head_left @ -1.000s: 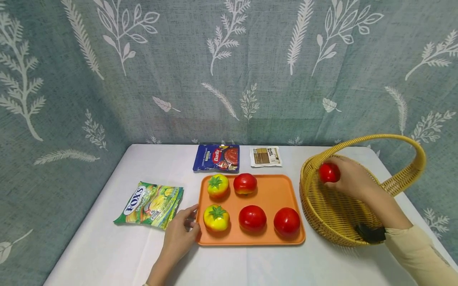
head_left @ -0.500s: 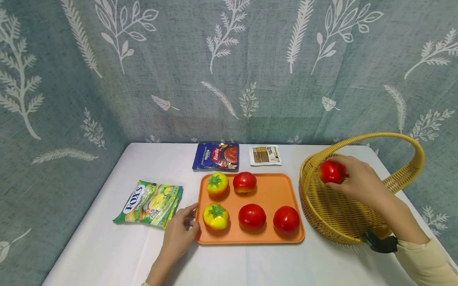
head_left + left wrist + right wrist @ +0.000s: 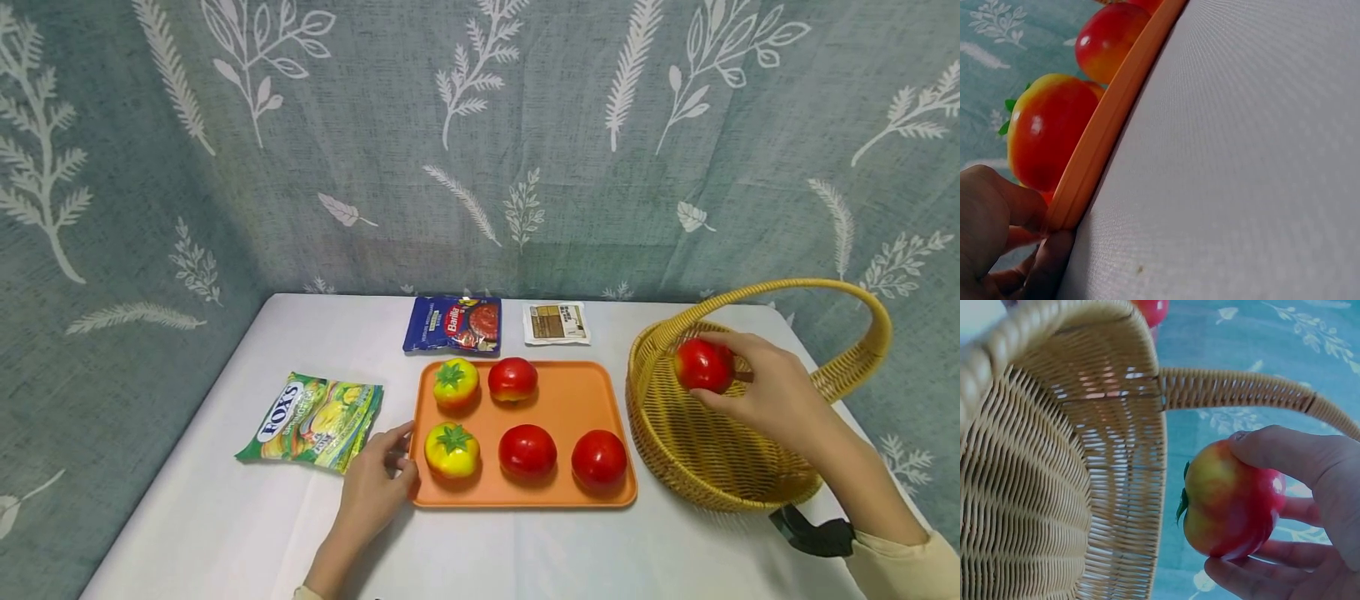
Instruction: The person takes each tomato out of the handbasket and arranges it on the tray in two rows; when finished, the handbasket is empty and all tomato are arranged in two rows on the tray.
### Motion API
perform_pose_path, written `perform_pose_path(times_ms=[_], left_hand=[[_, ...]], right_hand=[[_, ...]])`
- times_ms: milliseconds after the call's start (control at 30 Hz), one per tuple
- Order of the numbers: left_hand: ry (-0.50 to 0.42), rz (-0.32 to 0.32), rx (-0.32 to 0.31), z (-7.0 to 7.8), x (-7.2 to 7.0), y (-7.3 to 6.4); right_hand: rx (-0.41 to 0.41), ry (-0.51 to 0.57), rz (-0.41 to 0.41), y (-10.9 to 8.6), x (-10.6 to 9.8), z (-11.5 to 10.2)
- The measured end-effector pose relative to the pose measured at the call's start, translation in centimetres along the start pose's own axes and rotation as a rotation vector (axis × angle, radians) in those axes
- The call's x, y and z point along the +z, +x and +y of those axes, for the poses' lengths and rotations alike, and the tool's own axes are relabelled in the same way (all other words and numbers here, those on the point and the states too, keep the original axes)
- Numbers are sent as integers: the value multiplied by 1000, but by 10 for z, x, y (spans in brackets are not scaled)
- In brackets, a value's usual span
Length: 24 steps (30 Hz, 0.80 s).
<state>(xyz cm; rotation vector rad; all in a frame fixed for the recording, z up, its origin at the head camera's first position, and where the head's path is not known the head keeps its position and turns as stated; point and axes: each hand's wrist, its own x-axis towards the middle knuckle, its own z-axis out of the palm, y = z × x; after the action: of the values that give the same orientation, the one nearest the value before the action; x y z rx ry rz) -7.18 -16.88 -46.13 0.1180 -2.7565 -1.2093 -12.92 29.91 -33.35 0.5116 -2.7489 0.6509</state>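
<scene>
In the head view my right hand (image 3: pixel 772 392) holds a red tomato (image 3: pixel 703 367) over the wicker basket (image 3: pixel 660 454). The right wrist view shows the thumb on one side of the tomato (image 3: pixel 1232 500) and fingers on the other, its green leaves facing the basket wall (image 3: pixel 1129 456). My left hand (image 3: pixel 375 479) grips the left edge of the orange tray (image 3: pixel 577 387), fingertips and thumb at its rim (image 3: pixel 1079 181). On the tray lie two yellow-green tomatoes with leaves up, one nearer (image 3: pixel 452 452) and one farther (image 3: pixel 456 385), and several red ones (image 3: pixel 527 452).
A green Fox's candy bag (image 3: pixel 315 423) lies left of the tray. Behind the tray are a blue Barilla pouch (image 3: pixel 453 325) and a small white-and-brown packet (image 3: pixel 557 323). The basket's tall handle (image 3: pixel 780 286) arches over its opening. Patterned cloth (image 3: pixel 480 208) hangs behind the table.
My right hand has drawn slightly right and toward me with the tomato still in its fingers, which shifted a little right over the basket. My left hand has stayed at the tray edge.
</scene>
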Motion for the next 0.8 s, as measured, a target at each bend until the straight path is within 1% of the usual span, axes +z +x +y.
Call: perform_pose_path(times_ms=[167,267,433,633,800], left_hand=[[3,2,2,0,-1,0],[5,0,3,1,-1,0],[1,1,9,1,-2,0],[-2,-11,-2,2,-1,1],[1,-20,-12,2,-2,1]], right_hand=[[-32,13,39,-8,-3,-10],[-66,-2,88,-13,-4,-17],[-117,2,143,-20,-6,-28],[-175,8,163,-27,-5,-37],[-199,17,164,-29,-6,-47]])
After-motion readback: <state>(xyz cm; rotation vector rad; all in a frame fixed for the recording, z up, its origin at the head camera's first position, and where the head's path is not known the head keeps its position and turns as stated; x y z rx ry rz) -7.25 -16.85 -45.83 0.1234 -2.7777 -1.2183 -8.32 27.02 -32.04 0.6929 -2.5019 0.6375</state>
